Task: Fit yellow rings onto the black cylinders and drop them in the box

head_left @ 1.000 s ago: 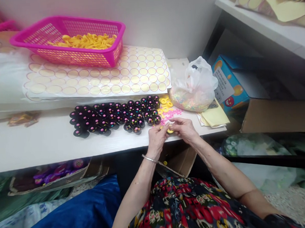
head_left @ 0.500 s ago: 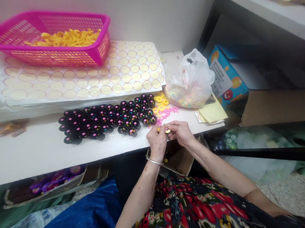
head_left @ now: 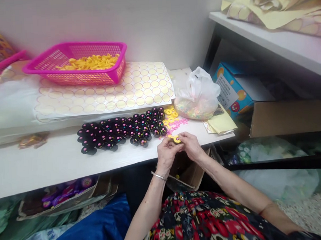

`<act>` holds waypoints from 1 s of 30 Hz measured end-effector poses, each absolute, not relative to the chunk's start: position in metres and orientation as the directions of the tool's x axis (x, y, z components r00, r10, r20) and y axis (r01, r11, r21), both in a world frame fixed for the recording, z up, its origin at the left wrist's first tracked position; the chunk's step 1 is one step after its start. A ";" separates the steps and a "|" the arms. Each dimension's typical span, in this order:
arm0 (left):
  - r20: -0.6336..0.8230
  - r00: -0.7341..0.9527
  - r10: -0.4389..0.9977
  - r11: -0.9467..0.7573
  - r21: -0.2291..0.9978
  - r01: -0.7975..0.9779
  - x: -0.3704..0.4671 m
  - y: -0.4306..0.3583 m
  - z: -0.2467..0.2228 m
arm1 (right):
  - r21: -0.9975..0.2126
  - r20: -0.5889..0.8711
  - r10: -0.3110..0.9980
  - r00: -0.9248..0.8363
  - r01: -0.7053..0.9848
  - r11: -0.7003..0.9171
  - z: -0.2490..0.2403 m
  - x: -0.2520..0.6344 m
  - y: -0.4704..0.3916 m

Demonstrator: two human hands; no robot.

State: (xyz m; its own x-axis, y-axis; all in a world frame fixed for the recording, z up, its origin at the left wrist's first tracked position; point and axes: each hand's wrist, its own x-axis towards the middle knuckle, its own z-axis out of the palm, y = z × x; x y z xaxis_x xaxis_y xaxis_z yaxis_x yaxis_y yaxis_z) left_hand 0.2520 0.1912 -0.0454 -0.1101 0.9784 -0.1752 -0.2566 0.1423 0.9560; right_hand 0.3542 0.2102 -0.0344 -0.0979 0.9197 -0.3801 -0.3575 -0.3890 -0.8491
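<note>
Pinching a small yellow plastic piece (head_left: 175, 139), with a ring end, short tab, pink-dotted centre and dark underside, between the fingertips of the left hand (head_left: 166, 151) and the right hand (head_left: 190, 146), at the front edge of a white tabletop (head_left: 54, 162). Clamped on it from both sides, thumbs and fingers drawn together, with the lower fingers' exact grip hidden. Showing ring and tab more fully than half a second ago, now tipped toward the camera instead of partly covered by fingertips. Suggesting, by judgement, a ring and dark part already joined, though too small to confirm. Working, as before, beside packed rows of glossy black round cups (head_left: 117, 131), loose yellow plastic rings (head_left: 171, 112) and scattered tiny pink pieces (head_left: 177, 124), with a translucent white plastic bag (head_left: 198, 96) and a magenta plastic mesh basket (head_left: 79, 77) farther back.
</note>
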 end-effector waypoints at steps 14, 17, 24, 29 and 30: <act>0.132 0.282 0.950 -0.157 0.985 0.068 0.225 0.172 -0.037 | -0.765 -0.558 0.620 -0.552 0.052 -0.642 -0.017 0.390 0.221; 0.135 0.353 0.926 -0.181 0.978 0.100 0.221 0.168 -0.033 | -0.712 -0.508 0.435 -0.744 0.078 -0.698 -0.020 0.399 0.226; 0.159 0.354 0.922 -0.222 0.964 0.146 0.226 0.160 -0.036 | -0.828 -0.402 0.417 -0.815 0.129 -0.545 -0.021 0.401 0.224; 0.238 0.419 0.876 -0.334 0.927 0.171 0.228 0.159 -0.038 | -0.884 -0.380 0.415 -0.827 0.191 -0.427 -0.021 0.400 0.222; 0.252 0.430 0.867 -0.354 0.919 0.174 0.228 0.157 -0.038 | -0.884 -0.378 0.415 -0.828 0.189 -0.428 -0.022 0.401 0.219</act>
